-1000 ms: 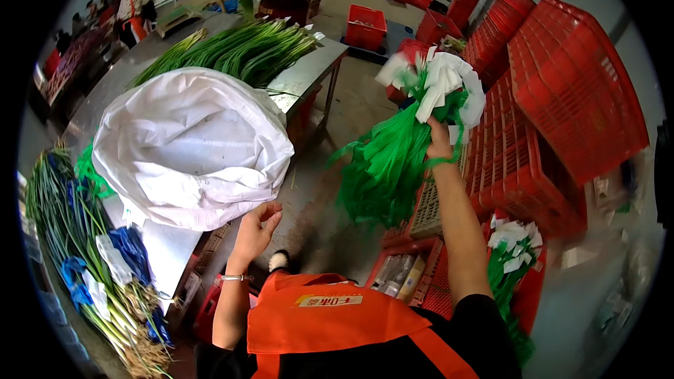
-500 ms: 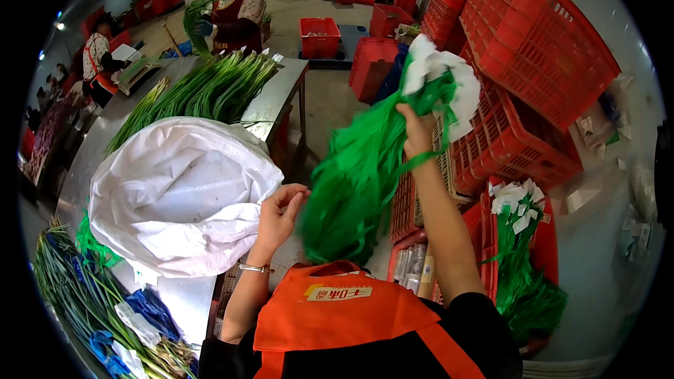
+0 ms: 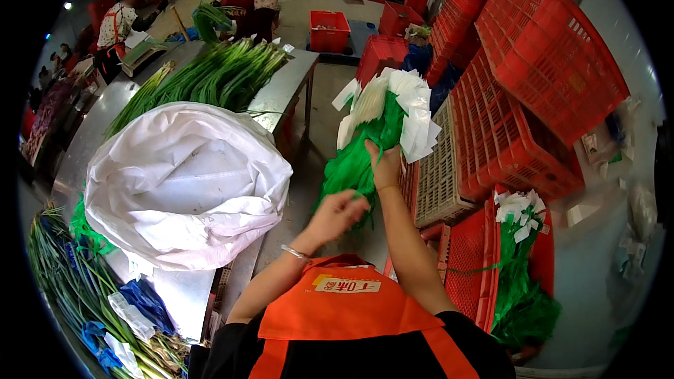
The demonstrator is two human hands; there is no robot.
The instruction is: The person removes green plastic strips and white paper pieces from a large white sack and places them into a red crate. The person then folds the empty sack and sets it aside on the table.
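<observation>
My right hand (image 3: pixel 381 163) grips a bundle of green mesh bags (image 3: pixel 349 163) with many white tags (image 3: pixel 414 91) at the top. My left hand (image 3: pixel 340 212) is at the bundle's lower part, its fingers loosely bent and apart; whether they touch the mesh is unclear. To their left a large white woven sack (image 3: pixel 119 189) lies with its mouth wide on the steel table (image 3: pixel 186 295). Long green leafy bunches (image 3: pixel 203 81) lie behind the sack. More bunches with roots (image 3: pixel 67 281) and blue bags (image 3: pixel 144 305) lie at the lower left.
Stacked red crates (image 3: pixel 547 42) and a beige crate (image 3: pixel 442 175) line the right side. A red bin (image 3: pixel 540 253) there holds more tagged green mesh (image 3: pixel 512 288). Red tubs (image 3: pixel 330 28) stand on the floor behind. Two co-workers (image 3: pixel 249 0) (image 3: pixel 116 28) are beyond the table.
The bundle in my right hand has moved left and down and now hangs more centrally, tags up. My left hand has moved from beside the sack rightward to the bundle's lower part.
</observation>
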